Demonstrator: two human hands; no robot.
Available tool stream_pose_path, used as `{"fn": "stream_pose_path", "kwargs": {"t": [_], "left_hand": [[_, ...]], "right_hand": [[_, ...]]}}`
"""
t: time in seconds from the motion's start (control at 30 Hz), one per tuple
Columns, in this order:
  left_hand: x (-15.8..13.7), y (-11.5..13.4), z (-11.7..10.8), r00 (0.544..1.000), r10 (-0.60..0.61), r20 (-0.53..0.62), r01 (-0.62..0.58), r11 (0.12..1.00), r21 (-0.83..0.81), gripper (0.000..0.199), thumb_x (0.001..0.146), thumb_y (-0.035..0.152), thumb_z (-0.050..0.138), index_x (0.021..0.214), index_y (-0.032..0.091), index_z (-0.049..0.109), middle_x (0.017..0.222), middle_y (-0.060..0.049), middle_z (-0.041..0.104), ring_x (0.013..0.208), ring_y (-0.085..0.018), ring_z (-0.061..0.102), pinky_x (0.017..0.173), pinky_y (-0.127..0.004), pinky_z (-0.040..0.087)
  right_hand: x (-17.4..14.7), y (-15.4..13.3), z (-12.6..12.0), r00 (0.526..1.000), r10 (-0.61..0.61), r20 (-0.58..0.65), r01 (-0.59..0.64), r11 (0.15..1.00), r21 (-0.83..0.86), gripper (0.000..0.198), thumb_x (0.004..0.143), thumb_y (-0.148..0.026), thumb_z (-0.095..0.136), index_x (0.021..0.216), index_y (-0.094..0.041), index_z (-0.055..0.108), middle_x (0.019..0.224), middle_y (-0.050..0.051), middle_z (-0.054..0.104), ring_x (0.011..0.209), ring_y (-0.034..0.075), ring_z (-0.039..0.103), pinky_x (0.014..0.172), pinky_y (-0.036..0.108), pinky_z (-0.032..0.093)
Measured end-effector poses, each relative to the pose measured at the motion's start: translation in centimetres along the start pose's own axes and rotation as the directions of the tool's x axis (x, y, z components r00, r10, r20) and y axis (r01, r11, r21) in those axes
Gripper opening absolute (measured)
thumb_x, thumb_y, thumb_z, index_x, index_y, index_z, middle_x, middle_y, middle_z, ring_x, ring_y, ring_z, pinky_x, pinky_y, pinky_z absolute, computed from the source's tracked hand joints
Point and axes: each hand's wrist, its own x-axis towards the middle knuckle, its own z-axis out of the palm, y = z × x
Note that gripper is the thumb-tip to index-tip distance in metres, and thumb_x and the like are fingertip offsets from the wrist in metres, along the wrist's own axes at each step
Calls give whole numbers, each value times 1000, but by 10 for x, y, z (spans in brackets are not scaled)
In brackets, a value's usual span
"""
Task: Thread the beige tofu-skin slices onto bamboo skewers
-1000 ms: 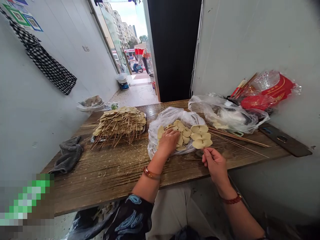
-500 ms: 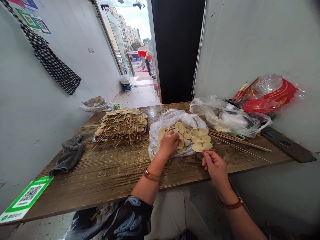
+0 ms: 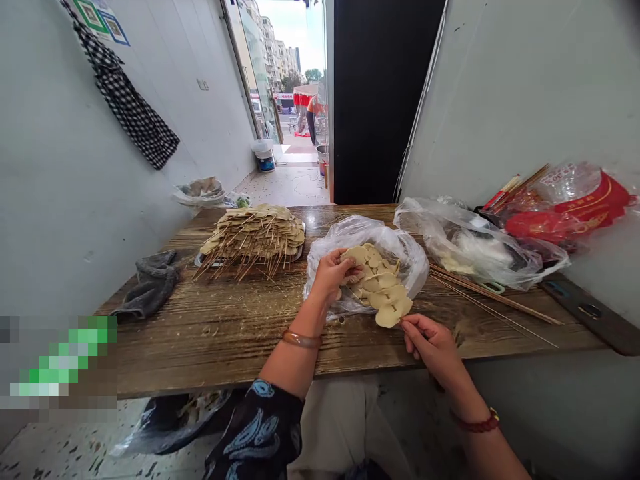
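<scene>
Two hands at work: left hand (image 3: 331, 275) and right hand (image 3: 434, 348), just apart, at the near side of the open clear bag (image 3: 340, 230).
Right grip: thumb and fingertips pinched on the lower stick end of the loaded skewer (image 3: 393, 308).
Left grip: thumb and fingers closed on the edge of a pale slice (image 3: 354, 254); exact finger contact partly hidden.
Skewer position: tilted, its slices overlapping, in front of the bag's mouth; upper end not distinguishable against the loose slices (image 3: 373, 260).
Bag contents: loose slices, piled behind the skewer.
Left of bag: stack of filled skewers (image 3: 257, 233) on a tray (image 3: 301, 250), sticks pointing toward the person.
Right of bag: bare sticks (image 3: 495, 293) lying flat, second plastic bag (image 3: 480, 250) behind them, dark phone (image 3: 590, 310) near the edge.
Far left: grey cloth (image 3: 150, 287), crumpled on the wooden table (image 3: 235, 347).
Table surface: pale crumbs scattered left of the hands.
</scene>
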Motion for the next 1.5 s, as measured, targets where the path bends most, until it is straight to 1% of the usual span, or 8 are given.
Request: {"fn": "stream_pose_path", "kwargs": {"t": [0.1,0.23,0.4,0.67,1.03,1.2,1.33,1.5], "left_hand": [[1,1,-1,1000,22,-2,-22,1000,-6,37,64,30,78,91,12,60,77,-2,68,61,-12,67,57,-22,54],[1,1,-3,999,44,-32,-45,999,-19,37,62,31,79,89,12,63,73,0,67,59,-11,65,55,-21,51],[2,0,-3,998,41,-37,-42,999,-5,36,60,29,80,88,12,66,77,-2,69,63,-12,65,57,-23,52],[1,2,-2,996,64,-61,-66,997,-39,36,57,28,82,85,12,65,74,-1,69,62,-11,63,61,-24,54],[0,0,3,987,133,-87,-124,987,100,26,61,26,78,81,13,68,72,0,67,64,-12,63,63,-25,54],[-3,1,6,991,129,-40,-123,984,129,25,60,26,79,79,13,69,71,-1,68,64,-11,63,65,-24,53],[-6,2,8,995,91,31,-94,988,126,29,61,29,79,82,12,69,74,-3,69,64,-12,64,65,-24,53],[-5,2,5,999,38,-16,-38,999,36,33,58,31,81,81,13,66,76,-1,67,62,-12,65,61,-26,55]], "right_hand": [[1,-2,1,1000,-9,21,9,1000,-28,31,91,-45,51,90,-16,64,53,-4,54,42,9,47,44,21,37],[1,-2,2,999,-10,34,11,999,-44,32,91,-45,51,89,-17,64,52,-4,54,42,9,47,43,21,37],[2,-4,4,999,-18,37,21,996,-83,30,91,-44,51,89,-17,65,52,-4,54,41,9,46,44,21,37],[2,-4,5,999,0,37,4,994,-105,32,92,-45,49,92,-17,65,54,-4,54,43,10,48,45,22,38],[5,-4,10,999,-37,-22,34,991,-132,32,91,-45,50,87,-18,67,51,-3,55,41,10,48,43,21,38],[7,-5,12,997,-58,-43,52,988,-145,33,90,-46,50,80,-18,66,49,-3,55,40,10,49,43,21,37],[6,-5,12,997,-59,-43,52,987,-152,34,91,-46,49,82,-18,66,50,-3,55,41,10,49,44,21,38],[3,-5,11,997,-67,-33,61,987,-149,34,91,-47,49,80,-19,66,51,-2,55,43,11,50,44,21,40]]}}
